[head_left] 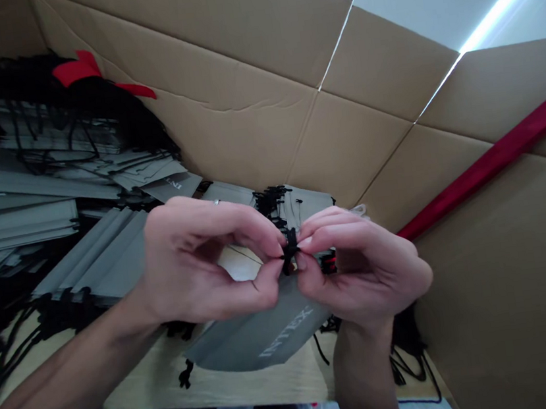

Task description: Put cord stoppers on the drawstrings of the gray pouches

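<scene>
My left hand [210, 258] and my right hand [364, 259] meet at the middle of the head view, fingertips pinched on a knotted black cord [289, 250]. Thumb and forefinger of each hand grip one side of the knot. Just below it hangs a grey drawstring bag [269, 331] with pale INTEX lettering; the cord seems to belong to this bag, but the fingers hide where they join. A short black cord end [186, 374] shows at the bag's lower left corner. Behind the hands lies a pile of grey bags [315, 200] with bunched black cord ends.
Stacks of grey bags [104, 252] with black cords fill the left side. Above them lies a heap of black cords [133, 115] with a red strip [77, 70]. Cardboard walls [238, 82] stand behind and at right, crossed by a dark red band [491, 161]. The table's front edge [217, 397] runs below.
</scene>
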Available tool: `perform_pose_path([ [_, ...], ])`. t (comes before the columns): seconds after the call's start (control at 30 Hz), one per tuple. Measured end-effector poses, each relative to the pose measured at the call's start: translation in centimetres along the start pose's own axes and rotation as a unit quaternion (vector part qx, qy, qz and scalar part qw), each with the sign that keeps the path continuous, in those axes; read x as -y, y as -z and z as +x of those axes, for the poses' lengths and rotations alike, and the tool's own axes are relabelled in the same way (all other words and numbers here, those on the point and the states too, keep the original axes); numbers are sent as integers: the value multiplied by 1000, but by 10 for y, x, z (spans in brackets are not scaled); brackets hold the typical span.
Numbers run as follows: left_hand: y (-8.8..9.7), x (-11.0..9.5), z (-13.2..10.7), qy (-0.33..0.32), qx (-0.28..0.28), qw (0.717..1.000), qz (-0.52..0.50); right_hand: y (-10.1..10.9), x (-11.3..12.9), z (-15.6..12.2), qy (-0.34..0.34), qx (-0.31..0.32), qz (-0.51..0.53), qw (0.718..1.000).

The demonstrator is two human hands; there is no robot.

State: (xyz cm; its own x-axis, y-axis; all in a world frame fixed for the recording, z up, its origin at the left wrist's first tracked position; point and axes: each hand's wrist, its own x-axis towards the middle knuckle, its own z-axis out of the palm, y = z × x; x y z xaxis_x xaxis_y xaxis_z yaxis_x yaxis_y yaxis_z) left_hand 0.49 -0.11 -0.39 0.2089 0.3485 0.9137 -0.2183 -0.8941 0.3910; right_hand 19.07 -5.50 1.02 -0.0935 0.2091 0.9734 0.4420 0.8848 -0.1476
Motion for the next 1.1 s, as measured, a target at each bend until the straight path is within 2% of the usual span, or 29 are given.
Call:
perform_pose_path([
  [0.07,1,2,1,-1,12,1000,-4,2,0,0,-6,4,-18,1000],
  [0.13,2,1,1,-60,15,993,105,4,0,-1,-15,14,-45,999],
  [0.23,2,-4,-2,-155,22,950,270,7,1,-2,-18,29,-79,996],
  [0.33,-1,-8,-6,-170,23,931,323,7,3,-2,-5,39,-104,994],
  [0.4,-3,-10,-6,-160,14,930,332,5,4,-2,5,40,-112,993],
  [0.53,-4,-13,-1,-79,1,960,268,3,4,-1,24,30,-105,994],
  [0.7,-5,-10,3,4,-13,995,98,1,0,-1,28,2,-75,997],
  [0.77,-4,-8,3,39,-10,998,37,-1,-1,-1,21,-10,-45,999],
  [0.93,-4,-1,6,57,22,995,-84,-1,-2,0,-1,-24,-21,999],
  [1.03,-3,-1,9,77,38,990,-112,2,-3,0,-1,-27,-39,999],
  [1.1,-2,-3,12,120,62,984,-114,4,-4,1,9,-30,-53,998],
])
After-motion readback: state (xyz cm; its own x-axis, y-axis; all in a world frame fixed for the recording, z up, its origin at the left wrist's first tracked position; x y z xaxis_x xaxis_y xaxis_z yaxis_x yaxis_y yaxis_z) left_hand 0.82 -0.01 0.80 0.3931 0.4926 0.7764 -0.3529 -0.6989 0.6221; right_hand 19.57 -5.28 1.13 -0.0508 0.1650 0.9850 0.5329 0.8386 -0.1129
